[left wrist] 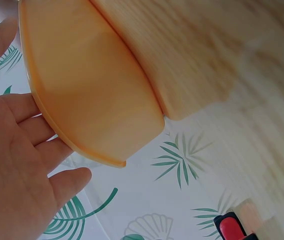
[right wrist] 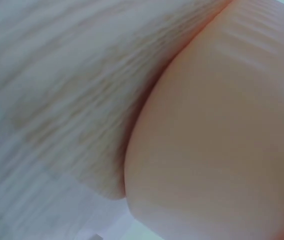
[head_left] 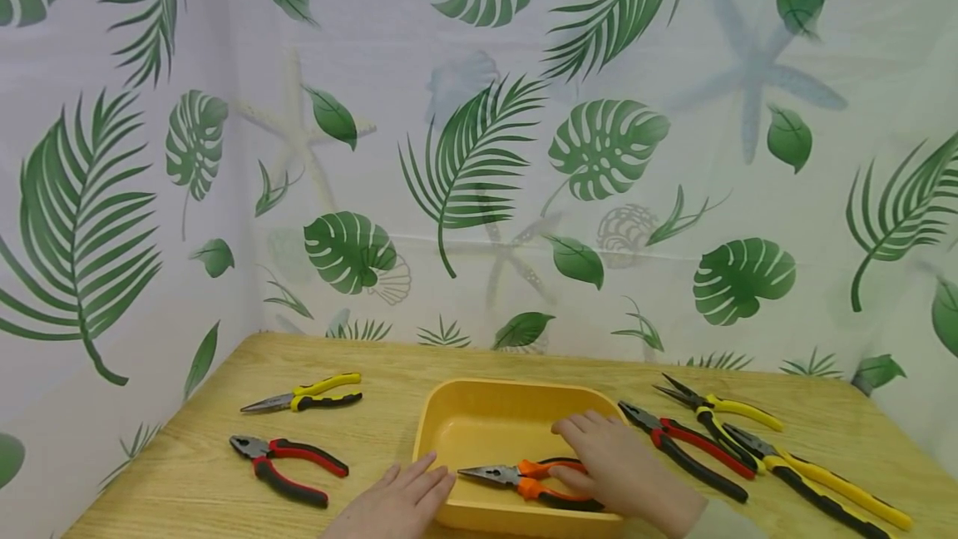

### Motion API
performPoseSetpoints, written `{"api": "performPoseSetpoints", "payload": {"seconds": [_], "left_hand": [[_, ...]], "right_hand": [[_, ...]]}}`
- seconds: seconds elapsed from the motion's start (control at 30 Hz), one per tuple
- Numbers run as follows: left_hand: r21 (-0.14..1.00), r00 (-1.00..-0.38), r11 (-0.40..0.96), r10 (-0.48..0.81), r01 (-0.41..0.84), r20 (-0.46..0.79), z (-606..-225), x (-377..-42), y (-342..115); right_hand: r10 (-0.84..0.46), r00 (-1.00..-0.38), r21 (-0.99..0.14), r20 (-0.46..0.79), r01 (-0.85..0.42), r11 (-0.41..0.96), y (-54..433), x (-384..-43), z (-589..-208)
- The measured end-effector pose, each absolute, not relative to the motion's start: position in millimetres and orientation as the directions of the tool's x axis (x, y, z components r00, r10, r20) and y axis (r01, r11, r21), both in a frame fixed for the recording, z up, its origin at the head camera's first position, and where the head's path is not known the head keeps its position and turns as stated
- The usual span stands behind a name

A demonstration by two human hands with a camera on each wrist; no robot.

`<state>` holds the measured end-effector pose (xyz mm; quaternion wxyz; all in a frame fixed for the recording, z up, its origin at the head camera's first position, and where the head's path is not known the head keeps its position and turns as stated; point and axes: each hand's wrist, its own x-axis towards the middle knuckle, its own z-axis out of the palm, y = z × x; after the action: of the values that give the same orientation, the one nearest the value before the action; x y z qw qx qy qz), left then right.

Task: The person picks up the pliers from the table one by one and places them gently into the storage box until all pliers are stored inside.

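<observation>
An orange-and-black-handled pair of pliers (head_left: pixel 524 478) lies in a yellow plastic basin (head_left: pixel 516 385), its metal jaws toward the left. My right hand (head_left: pixel 617 464) is over the basin's right side, thumb at the pliers' handles and fingers spread apart from the thumb. The far ends of the handles are partly hidden by this hand. At the basin's left rim, my left hand (head_left: pixel 400 501) rests with its fingers extended; the left wrist view shows these fingers (left wrist: pixel 37 129) against the rim. Only the basin's outer wall (right wrist: pixel 217 135) fills the right wrist view, without the right hand.
Left of the basin lie yellow-and-black long-nose pliers (head_left: pixel 307 394) and red-and-black pliers (head_left: pixel 288 464). To its right are red-and-black pliers (head_left: pixel 688 447), yellow-handled long-nose pliers (head_left: pixel 718 414) and yellow-and-black pliers (head_left: pixel 816 477), close together. A leaf-patterned sheet (head_left: pixel 509 298) stands behind the wooden table (head_left: pixel 389 364).
</observation>
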<state>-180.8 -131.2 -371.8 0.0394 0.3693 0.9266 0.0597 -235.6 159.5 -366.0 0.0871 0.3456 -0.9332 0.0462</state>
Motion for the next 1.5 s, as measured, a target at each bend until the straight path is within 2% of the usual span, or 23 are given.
{"api": "performPoseSetpoints", "payload": {"seconds": [0.87, 1.23, 1.5], "left_hand": [[0.157, -0.731, 0.728, 0.681, 0.668, -0.044, -373, -182, -131], [0.147, -0.72, 0.712, 0.694, 0.687, 0.001, -374, -180, -132], [0.153, -0.726, 0.717, 0.688, 0.68, 0.001, -373, -179, -132]], "right_hand": [[-0.625, -0.758, -0.038, 0.189, -0.641, 0.766, 168, -237, -364], [-0.625, -0.754, -0.03, 0.199, -0.642, 0.766, 171, -238, -364], [-0.584, -0.792, -0.032, 0.178, -0.598, 0.801, 170, -237, -363]]}}
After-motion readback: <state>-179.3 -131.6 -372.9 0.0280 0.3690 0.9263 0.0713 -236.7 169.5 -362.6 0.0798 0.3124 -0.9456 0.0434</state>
